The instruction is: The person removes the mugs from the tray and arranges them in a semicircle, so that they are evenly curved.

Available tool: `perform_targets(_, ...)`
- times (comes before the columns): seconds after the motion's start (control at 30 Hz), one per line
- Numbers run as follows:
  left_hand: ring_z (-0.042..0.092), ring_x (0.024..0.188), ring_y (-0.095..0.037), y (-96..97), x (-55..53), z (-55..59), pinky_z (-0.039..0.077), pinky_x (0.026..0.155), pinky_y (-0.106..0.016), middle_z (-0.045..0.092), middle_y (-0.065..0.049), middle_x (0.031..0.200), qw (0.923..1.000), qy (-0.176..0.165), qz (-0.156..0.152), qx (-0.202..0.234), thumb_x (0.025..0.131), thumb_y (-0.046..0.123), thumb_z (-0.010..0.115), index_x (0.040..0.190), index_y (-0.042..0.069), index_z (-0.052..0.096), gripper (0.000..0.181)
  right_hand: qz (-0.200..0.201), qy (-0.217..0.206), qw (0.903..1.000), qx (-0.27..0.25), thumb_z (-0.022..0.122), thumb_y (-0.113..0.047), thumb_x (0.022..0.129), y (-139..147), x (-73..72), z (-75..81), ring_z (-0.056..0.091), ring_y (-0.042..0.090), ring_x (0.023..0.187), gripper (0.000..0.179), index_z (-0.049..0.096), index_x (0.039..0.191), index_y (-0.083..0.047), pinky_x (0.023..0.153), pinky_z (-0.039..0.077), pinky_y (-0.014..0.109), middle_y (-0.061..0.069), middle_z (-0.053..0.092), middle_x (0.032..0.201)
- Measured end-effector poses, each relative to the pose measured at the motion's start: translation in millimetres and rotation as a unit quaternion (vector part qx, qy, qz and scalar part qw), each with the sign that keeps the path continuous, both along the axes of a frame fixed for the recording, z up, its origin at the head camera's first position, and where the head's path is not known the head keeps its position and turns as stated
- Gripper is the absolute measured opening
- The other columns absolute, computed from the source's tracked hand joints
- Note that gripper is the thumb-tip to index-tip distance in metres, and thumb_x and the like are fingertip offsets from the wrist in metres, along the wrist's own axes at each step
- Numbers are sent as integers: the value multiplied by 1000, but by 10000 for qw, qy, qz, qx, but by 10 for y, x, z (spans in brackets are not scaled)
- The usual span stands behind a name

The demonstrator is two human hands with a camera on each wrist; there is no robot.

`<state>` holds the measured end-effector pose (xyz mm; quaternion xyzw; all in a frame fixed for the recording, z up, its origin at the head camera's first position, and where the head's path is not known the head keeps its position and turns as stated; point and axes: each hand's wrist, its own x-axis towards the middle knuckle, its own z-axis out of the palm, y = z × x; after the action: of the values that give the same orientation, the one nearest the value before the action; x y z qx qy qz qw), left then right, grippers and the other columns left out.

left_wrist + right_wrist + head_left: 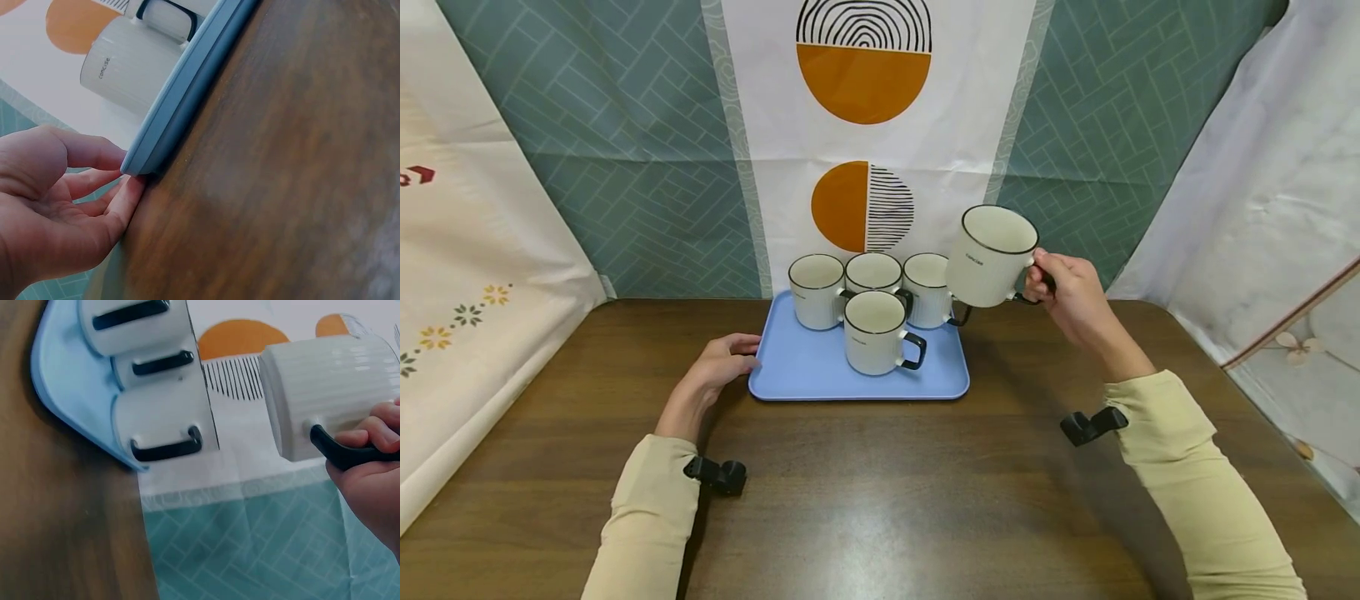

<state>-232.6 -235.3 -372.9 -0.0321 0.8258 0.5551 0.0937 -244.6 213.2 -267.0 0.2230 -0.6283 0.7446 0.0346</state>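
My right hand (pixel 1071 296) grips the black handle of a white mug (pixel 988 262) with a dark rim, held up above the tray's back right corner. In the right wrist view, fingers curl round that handle (pixel 340 453). A light blue tray (pixel 797 367) lies on the table, and my left hand (pixel 718 367) pinches its left edge. The left wrist view shows the fingertips (pixel 130 187) at the tray's rim (pixel 165 122). On the tray, three similar mugs stand in a back row: left (pixel 816 292), middle (pixel 872 271) and right (pixel 927 292). Before them stands another mug (pixel 874 333).
The brown wooden table (pixel 865 483) extends in front of and beside the tray. Behind it hangs a patterned cloth (pixel 647 167) in green and white with orange circles. Pale cloths flank the left (pixel 482 275) and right (pixel 1262 208) sides. Each sleeve carries a black wrist device.
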Motion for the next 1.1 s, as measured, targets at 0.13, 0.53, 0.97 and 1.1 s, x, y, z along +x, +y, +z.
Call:
perform_targets(0.13,43,122,-36,-7,-13,-18,39,102,-43,40,-31,138,10000,4,-24,51,93,-3,49,141,-13,34,52,-373,-102,9991,-193,43,-15,104,53,-88,66,36,11,61,37,50,70,-2,59,34,23,2,42,66)
perform_targets(0.53,43,121,-35,-39,-7,-13,40,102,-43,40,-32,138,10000,8,-64,28,92,-2,51,140,-14,34,52,-751,-1082,9890,-677,38,-8,103,280,-420,-355,39,10,55,40,54,67,-4,56,35,22,0,48,63)
perform_targets(0.97,44,121,-36,-62,-1,-2,38,104,-46,39,-32,139,9998,-20,-143,110,93,-2,52,141,-13,33,53,-1005,-1716,9782,-594,35,-2,101,346,-679,-806,38,8,50,37,50,67,-4,53,34,21,0,45,60)
perform_targets(1.1,43,122,-37,-52,-18,0,36,105,-46,39,-30,140,9998,-90,-144,138,94,-1,52,142,-12,33,53,-988,-1734,9776,-669,34,-2,101,369,-723,-860,38,8,50,38,51,68,-4,52,33,21,0,45,60)
